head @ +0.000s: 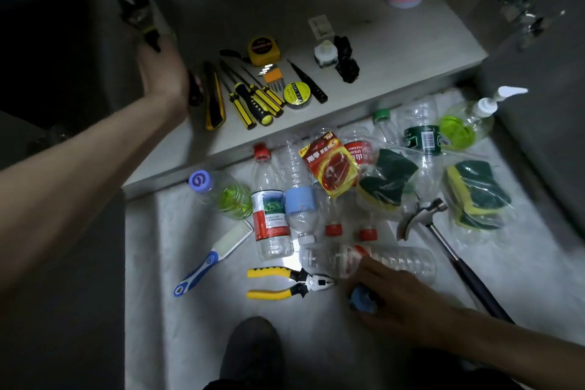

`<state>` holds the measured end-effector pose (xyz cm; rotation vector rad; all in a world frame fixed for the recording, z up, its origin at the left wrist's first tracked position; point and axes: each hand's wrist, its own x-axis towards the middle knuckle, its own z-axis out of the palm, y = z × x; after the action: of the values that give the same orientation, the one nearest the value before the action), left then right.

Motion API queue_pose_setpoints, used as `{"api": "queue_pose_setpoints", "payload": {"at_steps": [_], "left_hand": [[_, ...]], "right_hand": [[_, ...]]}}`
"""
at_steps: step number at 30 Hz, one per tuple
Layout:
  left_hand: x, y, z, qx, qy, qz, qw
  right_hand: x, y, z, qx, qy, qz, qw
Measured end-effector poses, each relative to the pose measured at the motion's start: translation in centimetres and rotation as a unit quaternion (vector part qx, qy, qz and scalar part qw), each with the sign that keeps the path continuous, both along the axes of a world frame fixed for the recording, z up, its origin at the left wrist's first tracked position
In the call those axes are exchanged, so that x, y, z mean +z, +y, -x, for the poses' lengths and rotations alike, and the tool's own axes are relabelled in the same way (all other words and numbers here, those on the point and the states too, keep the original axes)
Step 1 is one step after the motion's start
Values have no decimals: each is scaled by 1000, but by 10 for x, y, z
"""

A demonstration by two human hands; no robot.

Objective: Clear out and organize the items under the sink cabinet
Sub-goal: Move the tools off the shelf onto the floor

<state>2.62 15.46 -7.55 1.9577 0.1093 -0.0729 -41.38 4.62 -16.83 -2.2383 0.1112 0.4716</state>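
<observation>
Pale cabinet floor shelf [395, 51]: front edge runs diagonally from lower left to upper right, and the back half is bare. Tools lie in a row near the front edge: yellow-and-black screwdrivers [253, 98], yellow tape measure [263, 50], roll of yellow-labelled tape [294, 95], black crumpled object [346, 60].

Light tiled floor [196, 342] below the shelf edge: bare room toward the viewer, beside a dark shoe tip [253, 345]; clutter is packed against the shelf edge.

Steel claw hammer [424, 215] lies right of centre, handle running toward the right forearm.

Containers: clear plastic bottles [272, 209] lie side by side, mostly empty, several red-capped. Purple-capped bottle [218, 193] holds green liquid. White-pump dispenser bottle [468, 123] holds green liquid at far right. Two clear bags hold green-and-yellow scouring sponges [478, 193].

White-and-blue handled brush [212, 256] and yellow-handled pliers [288, 283] lie nearest the viewer, apart from each other.

Left hand [164, 73]: at the shelf's left end, touching a dark object; grip hidden, cannot tell.

Right hand [386, 291]: on the floor, fingers curled around a small blue object [361, 299], just beside the pliers' nose.
</observation>
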Motion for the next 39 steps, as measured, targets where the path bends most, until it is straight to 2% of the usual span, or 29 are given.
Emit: {"api": "queue_pose_setpoints", "payload": {"at_steps": [2, 4, 8, 11, 13, 17, 21, 24, 28, 32, 33, 34, 35, 36, 37, 38, 39], "left_hand": [[8, -17, 26, -40, -18, 38, 998], [16, -35, 64, -112, -1, 80, 991], [13, -48, 133, -285, -11, 61, 957], [-1, -36, 186, -411, -39, 38, 910], [-20, -17, 221, -472, -23, 12, 881], [-66, 38, 277, -589, 15, -96, 802], [-99, 81, 306, -675, -30, -195, 711], [-114, 98, 310, -710, -19, -237, 663], [-120, 102, 314, -715, 36, -271, 643], [-111, 95, 317, -738, 54, -289, 608], [-113, 91, 323, -724, 45, -311, 614], [-120, 85, 331, -671, 22, -366, 645], [-102, 74, 322, -643, 93, -397, 649], [-83, 74, 317, -639, 132, -378, 656], [-76, 69, 316, -676, 61, -388, 623], [-78, 59, 306, -680, -16, -380, 627], [-71, 45, 298, -658, -98, -357, 656]], "right_hand": [[-8, -3, -1, 12, 13, 38, 999], [-15, -5, -3, 25, 4, 72, 997], [-18, -5, 2, 37, -25, 93, 995], [-16, -5, 13, 58, -66, 128, 988], [-18, -7, 25, 91, -72, 160, 980], [-29, -13, 46, 112, -52, 164, 979], [-34, -20, 54, 104, -40, 206, 972], [-26, -26, 51, 86, -44, 181, 979], [-5, -48, 48, 54, -81, 141, 985], [7, -73, 32, 20, -77, 165, 983], [8, -76, 23, 4, -90, 162, 983], [9, -78, 12, -9, -106, 157, 982], [11, -78, -1, -23, -126, 151, 980], [12, -78, -17, -42, -145, 145, 978], [15, -78, -34, -70, -165, 136, 974], [19, -78, -53, -100, -180, 127, 970], [23, -78, -71, -127, -195, 117, 966]]}}
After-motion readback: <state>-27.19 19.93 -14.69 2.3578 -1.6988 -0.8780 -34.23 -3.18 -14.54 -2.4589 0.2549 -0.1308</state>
